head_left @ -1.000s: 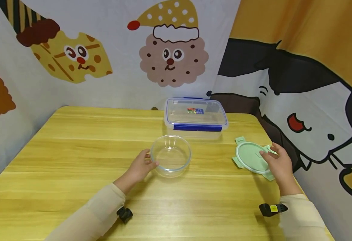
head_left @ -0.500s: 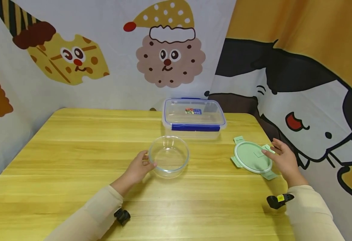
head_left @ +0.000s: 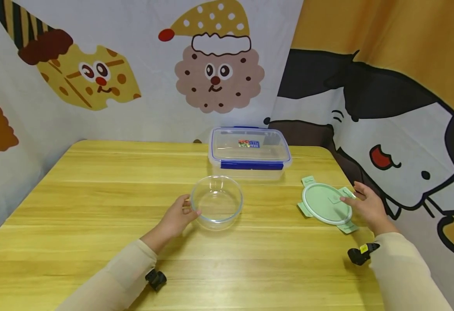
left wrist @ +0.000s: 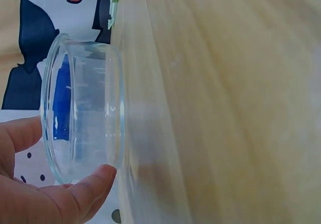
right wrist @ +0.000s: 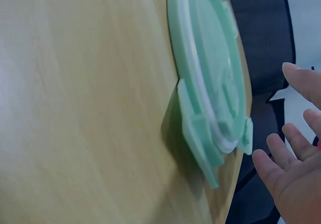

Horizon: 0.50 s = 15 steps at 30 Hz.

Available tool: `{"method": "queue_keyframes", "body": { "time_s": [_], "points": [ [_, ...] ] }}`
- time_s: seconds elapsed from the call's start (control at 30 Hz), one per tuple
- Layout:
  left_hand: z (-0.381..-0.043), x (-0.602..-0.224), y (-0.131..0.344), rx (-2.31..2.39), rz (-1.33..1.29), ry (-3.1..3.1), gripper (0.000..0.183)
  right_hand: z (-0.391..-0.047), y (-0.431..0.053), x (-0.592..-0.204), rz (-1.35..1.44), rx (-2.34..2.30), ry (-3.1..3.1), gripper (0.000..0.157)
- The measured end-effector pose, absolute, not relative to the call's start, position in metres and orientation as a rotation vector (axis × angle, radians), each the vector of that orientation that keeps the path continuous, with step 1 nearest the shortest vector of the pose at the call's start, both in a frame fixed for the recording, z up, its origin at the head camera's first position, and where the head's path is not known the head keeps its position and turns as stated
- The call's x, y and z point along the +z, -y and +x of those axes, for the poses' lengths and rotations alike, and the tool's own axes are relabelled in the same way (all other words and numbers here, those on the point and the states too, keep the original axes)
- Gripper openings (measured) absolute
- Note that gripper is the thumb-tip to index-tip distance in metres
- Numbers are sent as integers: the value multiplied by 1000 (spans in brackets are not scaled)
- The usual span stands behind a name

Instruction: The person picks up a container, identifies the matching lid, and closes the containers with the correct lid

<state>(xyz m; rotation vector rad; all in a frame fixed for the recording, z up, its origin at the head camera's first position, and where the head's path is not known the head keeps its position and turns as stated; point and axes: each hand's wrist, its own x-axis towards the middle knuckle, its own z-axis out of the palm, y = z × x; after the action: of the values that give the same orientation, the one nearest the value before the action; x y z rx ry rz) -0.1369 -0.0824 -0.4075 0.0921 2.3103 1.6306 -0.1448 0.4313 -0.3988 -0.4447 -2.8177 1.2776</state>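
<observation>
A clear round glass bowl [head_left: 217, 201] stands on the table near its middle, also seen side-on in the left wrist view. My left hand [head_left: 178, 218] holds the bowl at its left side, thumb near the front of the rim and fingers against the wall. To the right lies a round light-green lid [head_left: 326, 203] with flaps spread outward. My right hand [head_left: 368, 207] is just beyond the lid's right edge, fingers loosely extended and holding nothing. In the right wrist view its fingers [right wrist: 281, 156] are apart from the lid.
Behind the bowl stands a rectangular clear plastic food box [head_left: 250, 151] with a blue-trimmed lid and a blue front clasp. The wooden table's [head_left: 106, 194] right edge runs close by the green lid. Cartoon-printed curtains [head_left: 219, 73] hang behind and at the right.
My right hand has moved a little to the right, away from the green lid. The left hand stays on the bowl, and the head view has shifted slightly.
</observation>
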Motion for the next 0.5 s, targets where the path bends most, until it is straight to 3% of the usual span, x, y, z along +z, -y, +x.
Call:
{"method": "queue_keyframes", "body": {
  "time_s": [0.5],
  "points": [
    [-137, -410, 82, 1664, 94, -2309, 63, -159, -445, -411, -496, 1269, 2914, 94]
  ]
}}
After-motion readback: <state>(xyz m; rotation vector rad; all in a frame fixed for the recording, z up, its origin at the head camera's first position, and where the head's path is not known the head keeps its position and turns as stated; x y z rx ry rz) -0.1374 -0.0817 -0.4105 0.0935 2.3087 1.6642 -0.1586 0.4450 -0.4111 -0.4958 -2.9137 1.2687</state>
